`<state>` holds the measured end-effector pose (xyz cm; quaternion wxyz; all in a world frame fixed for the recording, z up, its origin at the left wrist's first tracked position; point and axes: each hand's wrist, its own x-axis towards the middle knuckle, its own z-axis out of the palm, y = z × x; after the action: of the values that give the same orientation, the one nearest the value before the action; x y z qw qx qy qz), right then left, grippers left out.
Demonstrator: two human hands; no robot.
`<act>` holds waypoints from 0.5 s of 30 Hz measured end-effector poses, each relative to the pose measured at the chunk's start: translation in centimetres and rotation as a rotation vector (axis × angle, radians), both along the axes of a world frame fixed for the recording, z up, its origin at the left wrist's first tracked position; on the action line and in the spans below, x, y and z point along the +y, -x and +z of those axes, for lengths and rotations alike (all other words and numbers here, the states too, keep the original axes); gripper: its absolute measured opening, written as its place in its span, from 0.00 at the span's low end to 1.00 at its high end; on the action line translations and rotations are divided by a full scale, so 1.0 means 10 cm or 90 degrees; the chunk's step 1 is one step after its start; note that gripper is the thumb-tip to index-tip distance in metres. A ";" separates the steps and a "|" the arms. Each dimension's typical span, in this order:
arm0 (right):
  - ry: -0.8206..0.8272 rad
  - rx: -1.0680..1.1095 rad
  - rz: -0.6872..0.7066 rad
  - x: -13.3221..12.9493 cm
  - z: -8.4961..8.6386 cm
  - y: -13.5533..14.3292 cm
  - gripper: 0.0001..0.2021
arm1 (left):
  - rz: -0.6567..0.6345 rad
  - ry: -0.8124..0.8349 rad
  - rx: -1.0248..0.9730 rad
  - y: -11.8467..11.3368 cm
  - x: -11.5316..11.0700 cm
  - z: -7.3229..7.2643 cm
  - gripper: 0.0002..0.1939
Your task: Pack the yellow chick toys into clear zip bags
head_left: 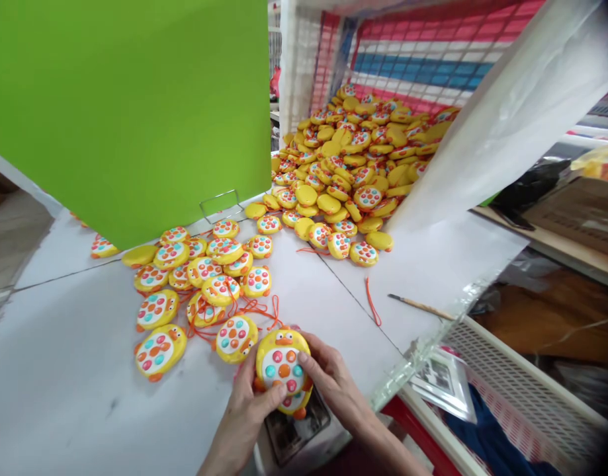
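- Gripping a yellow duck toy between them, the left hand and right hand curl partly closed, thumbs on its dotted face.
- Its long axis points away from the person, beak at the far end; it lies right of the left hand, left of the right, both touching it.
- A second duck peeks from behind its near end.
- Loose ducks lie beyond, leftward, on the white worktop.

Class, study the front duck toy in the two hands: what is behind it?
A second duck toy: its yellow rim, some coloured dots and an orange tip show below the front toy, which covers the rest. How that hidden part looks cannot be told.
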<state>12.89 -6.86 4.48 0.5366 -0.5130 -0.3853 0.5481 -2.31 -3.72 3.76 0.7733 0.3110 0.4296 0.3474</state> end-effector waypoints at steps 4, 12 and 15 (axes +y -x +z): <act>-0.026 -0.050 0.041 0.00 -0.03 0.00 0.21 | 0.044 0.025 -0.023 -0.08 0.09 0.07 0.28; -0.011 0.017 0.042 0.00 0.00 0.05 0.27 | 0.124 0.055 -0.036 -0.12 0.12 0.07 0.22; 0.002 0.030 0.036 0.01 -0.01 0.08 0.29 | 0.120 0.077 -0.068 -0.07 0.10 0.05 0.24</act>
<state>12.08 -6.78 4.35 0.5290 -0.4898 -0.3861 0.5755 -1.62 -2.74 4.24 0.7765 0.2029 0.4353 0.4079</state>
